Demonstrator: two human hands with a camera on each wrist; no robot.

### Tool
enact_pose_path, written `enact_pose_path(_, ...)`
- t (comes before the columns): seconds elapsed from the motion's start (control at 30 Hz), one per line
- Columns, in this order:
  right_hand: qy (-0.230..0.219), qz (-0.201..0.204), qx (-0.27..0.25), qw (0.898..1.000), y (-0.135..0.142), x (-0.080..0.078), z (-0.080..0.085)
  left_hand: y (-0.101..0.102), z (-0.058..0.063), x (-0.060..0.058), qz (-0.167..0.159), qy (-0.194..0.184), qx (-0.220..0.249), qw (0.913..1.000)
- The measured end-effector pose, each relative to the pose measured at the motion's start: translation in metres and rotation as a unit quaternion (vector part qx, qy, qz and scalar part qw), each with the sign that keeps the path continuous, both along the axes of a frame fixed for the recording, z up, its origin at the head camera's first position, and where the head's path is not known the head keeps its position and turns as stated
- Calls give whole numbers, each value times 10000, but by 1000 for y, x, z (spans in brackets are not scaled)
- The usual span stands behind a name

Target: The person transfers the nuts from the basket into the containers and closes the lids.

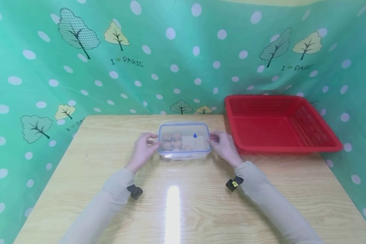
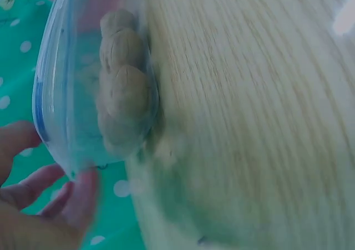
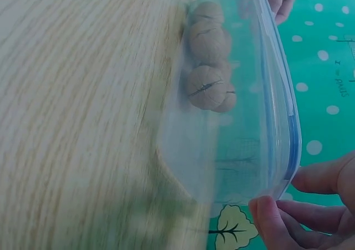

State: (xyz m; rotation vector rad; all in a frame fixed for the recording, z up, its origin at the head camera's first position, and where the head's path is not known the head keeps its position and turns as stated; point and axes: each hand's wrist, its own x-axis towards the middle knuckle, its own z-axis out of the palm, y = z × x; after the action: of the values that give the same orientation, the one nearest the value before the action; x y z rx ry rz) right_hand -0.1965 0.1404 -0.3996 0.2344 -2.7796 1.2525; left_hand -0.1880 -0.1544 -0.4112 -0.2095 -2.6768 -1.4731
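Note:
A clear plastic food container (image 1: 184,156) with a blue-sealed lid (image 1: 189,128) stands on the wooden table. Through its walls show several round brown walnuts (image 3: 206,87) with cracked shells, mostly at the left end. At that end my left hand (image 1: 143,148) holds the container's edge, thumb near the lid rim and fingers below it. Opposite, my right hand (image 1: 224,146) grips the right end between thumb and fingers. A small blue drop-shaped mark (image 1: 195,135) shows on the lid. The lid lies on the container; whether its side flaps are fastened I cannot tell.
A large red plastic basket (image 1: 262,132) stands at the back right, close to my right hand. Behind the table (image 1: 198,206) hangs a green dotted cloth (image 1: 183,51) with printed trees. Each wrist wears a small black camera (image 1: 135,191).

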Motion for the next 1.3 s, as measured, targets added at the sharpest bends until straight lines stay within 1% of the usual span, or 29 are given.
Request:
enact_pose_path(0.07,13,10,40,10000,0,1,0,1,2,0,-46,172,-442,9989)
enact_pose_path(0.1,23,18,58,10000,0,1,1,2,4,0,-48,198,-606,9980)
enact_pose_path(0.17,38,43,75,10000,-1,1,1,2,7,0,-29,129,-850,9963)
enact_pose_path(0.27,19,93,61,9999,-1,1,2,2,10,-1,-28,-166,-822,9965)
enact_pose_path(0.33,-1,109,39,9999,0,1,2,2,11,-2,-40,-271,-805,9964)
enact_pose_path(0.43,-28,122,32,9999,2,1,2,3,11,-4,-31,-384,-670,9970)
enact_pose_path(0.53,-56,111,50,9999,2,1,2,4,12,-4,1,-658,-211,9976)
enact_pose_path(0.63,-57,108,88,9999,2,0,3,3,12,-3,37,-915,246,9955)
enact_pose_path(0.67,-52,128,82,9999,2,0,3,3,12,-3,27,-952,329,9949)
enact_pose_path(0.73,-79,168,33,9998,2,-1,2,1,11,-3,-8,-919,341,9952)
enact_pose_path(0.8,-158,223,-84,9996,4,-1,1,-1,9,-2,-97,-795,232,9965)
enact_pose_path(0.93,-374,285,-306,9984,7,-1,0,-6,3,-1,-287,-436,-148,9985)
enact_pose_path(1.07,-424,330,-293,9981,8,-1,0,-6,-2,-2,-437,20,-552,9975)
enact_pose_path(1.17,-274,406,-223,9986,6,-2,1,-2,-3,-8,-620,456,-875,9932)
enact_pose_path(1.3,200,701,25,9973,-3,-9,4,10,-1,-23,-1038,1013,-1318,9806)
